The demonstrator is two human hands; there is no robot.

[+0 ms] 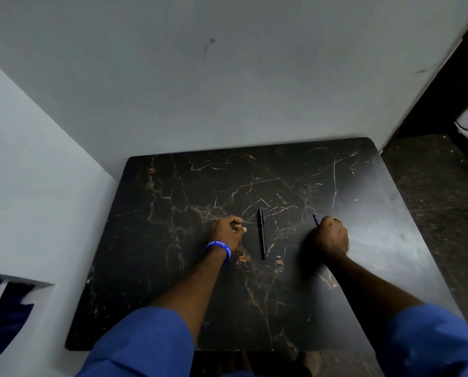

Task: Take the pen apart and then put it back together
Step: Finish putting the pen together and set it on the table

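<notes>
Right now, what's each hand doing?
Left hand: closed fist on the table, contents hidden.
Right hand: closed around a thin blue pen part.

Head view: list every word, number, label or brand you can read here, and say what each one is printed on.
"2026": white print on the blue wristband at the left hand; the letters on either side of it are too blurred to read.
Black pen on the table: no readable marking.
Thin blue piece in the right hand: no readable marking.
No other text is visible.
</notes>
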